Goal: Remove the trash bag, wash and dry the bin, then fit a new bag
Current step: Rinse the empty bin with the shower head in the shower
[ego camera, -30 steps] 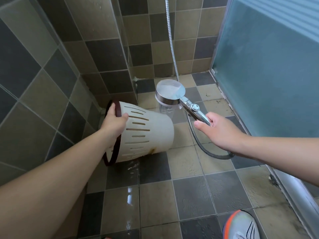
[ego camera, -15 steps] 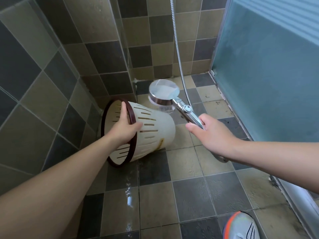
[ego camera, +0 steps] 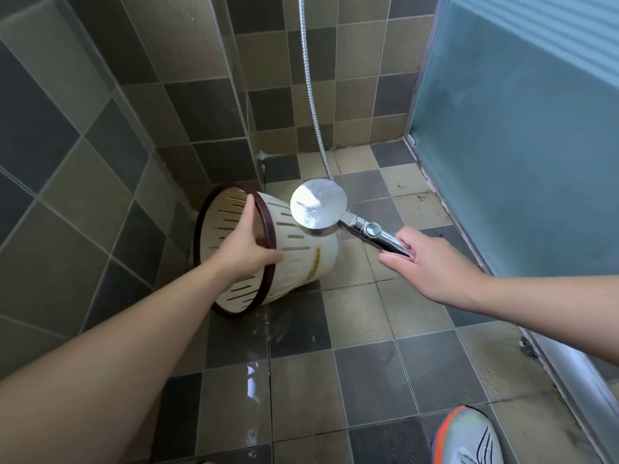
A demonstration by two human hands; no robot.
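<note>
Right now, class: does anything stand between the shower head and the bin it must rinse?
Nothing visible does. The shower head, held by the right hand, hangs directly over the slotted bin, which the left hand grips by its rim.

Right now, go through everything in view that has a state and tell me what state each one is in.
Bin: on its side, no bag, opening toward the camera.
Left hand: grips the bin's brown rim.
Shower head: held over the bin, face down.
Right hand: holds the shower handle.
Floor: wet, with puddles.
Glass door: shut, as far as the frame shows.
</note>
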